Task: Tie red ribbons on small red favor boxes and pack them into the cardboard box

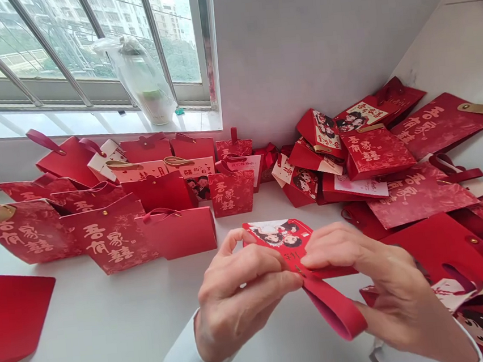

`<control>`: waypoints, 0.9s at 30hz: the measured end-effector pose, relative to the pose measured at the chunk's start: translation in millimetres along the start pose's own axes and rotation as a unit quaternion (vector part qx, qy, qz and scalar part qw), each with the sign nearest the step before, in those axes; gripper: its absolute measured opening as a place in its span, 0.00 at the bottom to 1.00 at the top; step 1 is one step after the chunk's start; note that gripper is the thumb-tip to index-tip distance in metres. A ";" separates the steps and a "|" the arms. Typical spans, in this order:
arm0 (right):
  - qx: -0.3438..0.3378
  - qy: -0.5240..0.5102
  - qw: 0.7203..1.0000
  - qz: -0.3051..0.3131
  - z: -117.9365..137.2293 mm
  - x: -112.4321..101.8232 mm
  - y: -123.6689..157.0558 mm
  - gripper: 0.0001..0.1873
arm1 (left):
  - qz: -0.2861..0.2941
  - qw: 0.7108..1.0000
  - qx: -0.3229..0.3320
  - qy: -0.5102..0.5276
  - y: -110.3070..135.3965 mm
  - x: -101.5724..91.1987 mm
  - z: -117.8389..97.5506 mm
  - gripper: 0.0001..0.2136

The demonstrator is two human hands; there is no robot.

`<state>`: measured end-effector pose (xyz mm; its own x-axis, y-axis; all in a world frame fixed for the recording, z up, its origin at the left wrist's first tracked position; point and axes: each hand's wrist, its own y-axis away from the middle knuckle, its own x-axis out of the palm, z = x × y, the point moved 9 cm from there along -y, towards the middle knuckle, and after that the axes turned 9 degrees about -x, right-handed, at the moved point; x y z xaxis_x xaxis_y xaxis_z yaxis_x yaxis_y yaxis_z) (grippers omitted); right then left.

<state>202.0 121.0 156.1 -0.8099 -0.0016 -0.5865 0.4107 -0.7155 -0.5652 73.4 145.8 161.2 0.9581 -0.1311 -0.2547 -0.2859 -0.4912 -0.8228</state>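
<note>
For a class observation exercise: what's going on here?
A person pinches a small red paper gift bag between the left hand and the right hand, with its red strap handle looping below. Many similar red gift bags stand in rows and lie in heaps on a white table beneath a barred window.

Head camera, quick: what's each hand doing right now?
Left hand: closed, pinching the red paper gift bag.
Right hand: closed, pinching the same bag near its red handle strap.
</note>
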 end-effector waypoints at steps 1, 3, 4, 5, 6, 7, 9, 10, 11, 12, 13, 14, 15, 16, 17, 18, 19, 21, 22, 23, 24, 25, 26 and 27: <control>0.006 -0.044 0.999 0.017 -3.4 -0.1 2.0 0.13 | 0.008 1.000 0.002 -0.002 -0.3 0.8 -1.3 0.06; 0.009 -0.135 0.990 0.041 -7.1 -0.4 5.6 0.16 | 0.029 1.000 0.004 -0.005 -1.0 3.3 -3.9 0.07; 0.019 -0.167 0.985 0.032 -10.2 -2.9 7.0 0.19 | 0.038 0.999 0.004 -0.005 -1.4 4.4 -5.2 0.08; 0.043 -0.178 0.983 0.012 -15.5 -6.1 8.3 0.22 | 0.047 0.999 0.004 -0.005 -1.7 5.6 -6.3 0.09; 0.076 -0.167 0.983 -0.013 -22.1 -9.1 9.8 0.24 | 0.056 0.998 0.005 -0.003 -1.8 6.9 -7.6 0.09; 0.113 -0.139 0.983 -0.033 -28.3 -11.2 11.7 0.25 | 0.064 0.998 0.006 -0.001 -1.9 8.4 -8.5 0.10; 0.163 -0.075 0.983 -0.045 -34.1 -10.5 13.5 0.22 | 0.074 0.997 0.011 0.005 -1.6 11.0 -10.6 0.09; 0.170 -0.052 0.983 -0.032 -33.6 -7.0 12.7 0.20 | 0.078 0.997 0.015 0.007 -1.3 12.4 -11.5 0.09; 0.169 -0.039 0.985 -0.016 -31.8 -3.0 11.2 0.18 | 0.082 0.996 0.016 0.008 -0.9 13.8 -11.8 0.09; 0.167 -0.031 0.985 -0.006 -30.1 -0.2 9.9 0.17 | 0.086 0.996 0.017 0.010 -0.6 15.0 -11.6 0.09; 0.171 -0.026 0.985 0.003 -29.7 1.6 9.7 0.16 | 0.091 0.996 0.014 0.010 -0.2 16.5 -10.9 0.09; 0.184 -0.020 0.983 0.011 -30.9 2.8 10.6 0.14 | 0.097 0.995 0.013 0.009 0.3 18.2 -10.1 0.09; 0.199 -0.019 0.980 0.021 -32.7 4.0 12.1 0.12 | 0.104 0.994 0.011 0.008 0.9 19.9 -9.1 0.09; 0.214 -0.022 0.976 0.031 -34.8 5.2 14.0 0.09 | 0.112 0.994 0.010 0.008 1.4 21.6 -8.2 0.09; 0.228 -0.029 0.973 0.039 -36.8 6.2 16.1 0.08 | 0.116 0.993 0.011 0.009 2.0 22.8 -7.5 0.09; 0.239 -0.039 0.969 0.046 -38.8 7.2 18.0 0.06 | 0.118 0.993 0.011 0.009 2.5 23.8 -6.9 0.08; 0.248 -0.051 0.966 0.052 -40.4 8.3 19.5 0.05 | 0.117 0.993 0.010 0.009 2.9 24.4 -6.0 0.07; 0.261 -0.076 0.960 0.063 -43.6 10.9 21.4 0.05 | 0.109 0.994 -0.005 0.012 3.5 24.7 -2.5 0.08; 0.268 -0.089 0.957 0.067 -45.3 12.4 22.1 0.05 | 0.104 0.994 -0.016 0.014 3.6 24.7 -0.2 0.08; 0.275 -0.102 0.954 0.070 -47.1 13.9 22.5 0.05 | 0.102 0.994 -0.027 0.017 3.8 25.1 1.9 0.08; 0.280 -0.117 0.950 0.071 -48.8 15.1 22.6 0.04 | 0.101 0.994 -0.038 0.022 3.9 25.5 3.7 0.08; 0.283 -0.133 0.947 0.069 -50.0 16.2 22.3 0.04 | 0.101 0.994 -0.045 0.027 3.8 26.0 4.9 0.08; 0.285 -0.150 0.944 0.066 -51.0 17.1 21.9 0.03 | 0.101 0.993 -0.051 0.032 3.4 26.2 5.7 0.07; 0.285 -0.167 0.942 0.063 -51.7 18.1 21.2 0.03 | 0.100 0.993 -0.056 0.036 2.6 26.0 6.4 0.06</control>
<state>217.7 141.9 103.5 -0.8953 -0.2630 -0.3594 0.2977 -0.9536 -0.0438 97.5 146.7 149.2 0.8818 -0.2956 -0.3674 -0.4715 -0.5410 -0.6964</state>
